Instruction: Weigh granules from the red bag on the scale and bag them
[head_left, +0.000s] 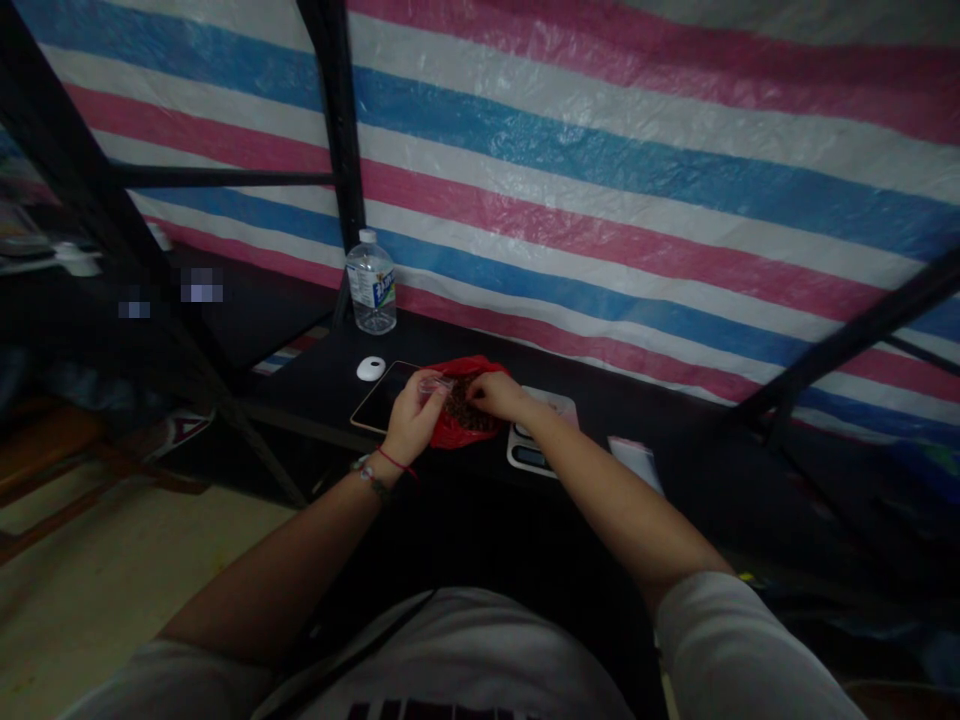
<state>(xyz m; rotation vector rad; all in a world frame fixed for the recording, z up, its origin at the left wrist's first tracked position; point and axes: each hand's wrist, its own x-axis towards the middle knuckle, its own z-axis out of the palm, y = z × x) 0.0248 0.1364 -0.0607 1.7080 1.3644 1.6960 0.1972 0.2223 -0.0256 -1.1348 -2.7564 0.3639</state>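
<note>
On the dark tabletop [315, 390], just below the striped plastic sheet, a red plastic bag [465, 412] lies open and shows a heap of small dark brown pieces inside; they are too small to name. I take this bag as the landmark. The left hand [411, 415] is at the left edge of the bag, fingers closed around a small clear object, maybe a little container, but I cannot tell exactly. The right hand [499, 395] rests over the top of the bag with fingers bent down into the dark pieces, as if pinching some; whether it really holds any is not visible.

Left of the bag lies a dark flat tablet [379, 400], and beyond it a small white round object [370, 368]. Behind the bag, near the black post, stands a water bottle [371, 284]. Right of the bag is a white tray-like thing [536, 445], partly hidden by the right forearm.

In my judgement the step in hand is picking pieces out of the bag, toward the clear object. The next move calls for a fine, steady pinch, because the pieces are tiny and the light is weak.
</note>
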